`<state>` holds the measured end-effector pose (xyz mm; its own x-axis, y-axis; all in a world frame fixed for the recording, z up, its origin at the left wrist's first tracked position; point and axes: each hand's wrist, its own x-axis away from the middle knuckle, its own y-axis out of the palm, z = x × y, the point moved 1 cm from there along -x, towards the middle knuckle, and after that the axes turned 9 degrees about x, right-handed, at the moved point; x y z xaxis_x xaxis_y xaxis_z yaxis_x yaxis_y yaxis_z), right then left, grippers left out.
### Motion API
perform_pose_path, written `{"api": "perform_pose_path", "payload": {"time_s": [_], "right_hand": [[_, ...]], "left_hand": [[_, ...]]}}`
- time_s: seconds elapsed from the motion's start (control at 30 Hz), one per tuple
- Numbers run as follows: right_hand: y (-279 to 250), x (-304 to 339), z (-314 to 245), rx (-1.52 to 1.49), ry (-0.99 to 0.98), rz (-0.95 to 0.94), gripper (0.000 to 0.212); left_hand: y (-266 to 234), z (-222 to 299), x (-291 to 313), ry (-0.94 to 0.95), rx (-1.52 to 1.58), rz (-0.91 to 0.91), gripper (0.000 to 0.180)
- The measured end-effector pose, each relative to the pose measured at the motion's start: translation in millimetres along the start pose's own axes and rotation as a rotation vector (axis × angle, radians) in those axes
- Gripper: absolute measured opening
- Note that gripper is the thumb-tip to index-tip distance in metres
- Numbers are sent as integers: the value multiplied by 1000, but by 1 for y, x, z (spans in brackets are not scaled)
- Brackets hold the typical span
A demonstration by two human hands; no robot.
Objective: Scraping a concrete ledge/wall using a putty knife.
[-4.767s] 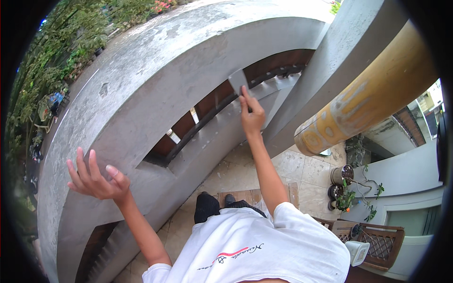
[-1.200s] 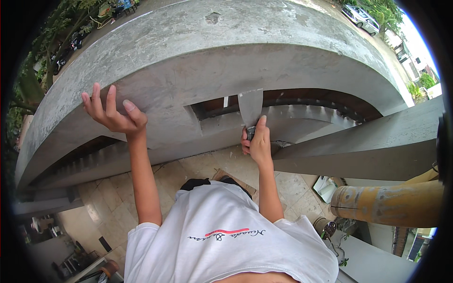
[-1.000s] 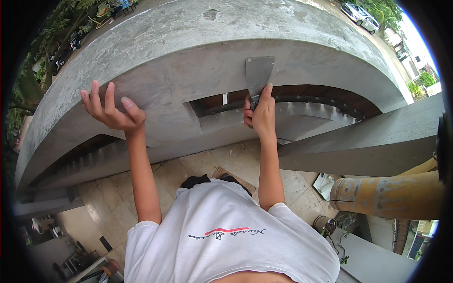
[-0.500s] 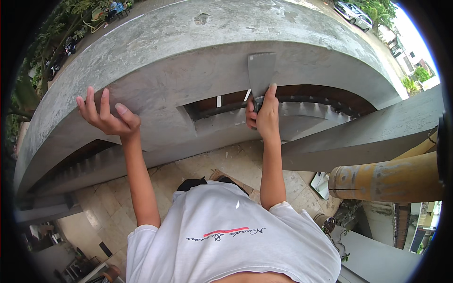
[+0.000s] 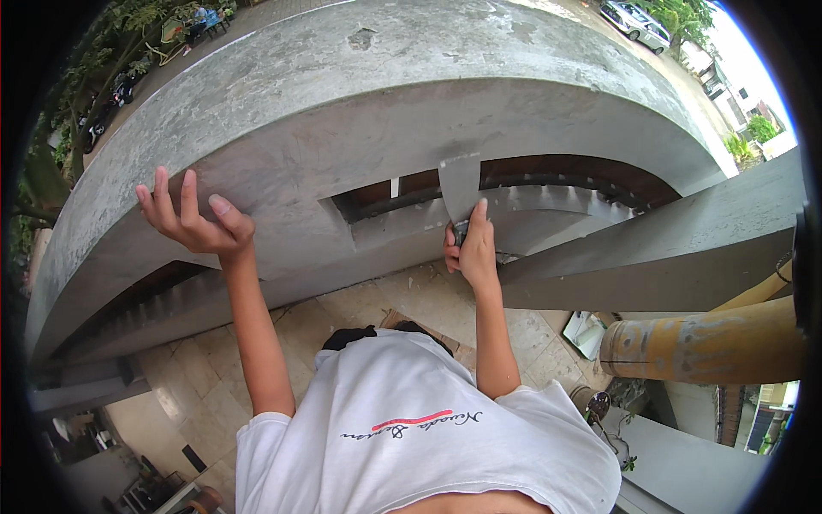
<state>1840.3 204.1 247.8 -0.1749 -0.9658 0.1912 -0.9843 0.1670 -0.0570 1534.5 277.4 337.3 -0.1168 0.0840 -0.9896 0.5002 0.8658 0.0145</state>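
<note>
In front of me stands a curved grey wall (image 5: 295, 163) with a plastered inner face and a worn top. My right hand (image 5: 477, 250) is wrapped round the handle of a wide putty knife (image 5: 461, 187), thumb laid along the base of its blade. The blade points upward, overlapping the wall face beside a long slot opening (image 5: 402, 188); whether its edge touches the plaster I cannot tell. My left hand (image 5: 193, 224) is raised by the wall on the left, palm up, fingers spread and curved, holding nothing.
A thick yellow bamboo pole (image 5: 702, 341) juts in at the right, below a sloping grey beam (image 5: 651, 248). Pale tiles (image 5: 360, 295) cover the floor below. Beyond the wall are a parked white car (image 5: 635, 26), trees and a person at the far left.
My right hand has drawn the putty knife down, from just under the wall's top edge to the level of the slot. My left hand stays nearly where it was.
</note>
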Motion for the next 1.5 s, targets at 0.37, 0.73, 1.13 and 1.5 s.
{"api": "perform_pose_path", "payload": {"time_s": [0.37, 0.73, 1.13, 1.5], "right_hand": [[4, -17, -16, 17, -95, 48, 74], [-8, -16, 28, 27, -35, 33, 75], [14, -16, 6, 37, -39, 23, 72], [28, -12, -15, -50, -73, -3, 74]], "left_hand": [[-2, 1, 1, -1, 1, -10, 32], [2, 3, -1, -3, 13, -5, 32], [1, 3, 1, -4, 24, 15, 32], [1, -2, 2, 7, 24, 26, 32]]}}
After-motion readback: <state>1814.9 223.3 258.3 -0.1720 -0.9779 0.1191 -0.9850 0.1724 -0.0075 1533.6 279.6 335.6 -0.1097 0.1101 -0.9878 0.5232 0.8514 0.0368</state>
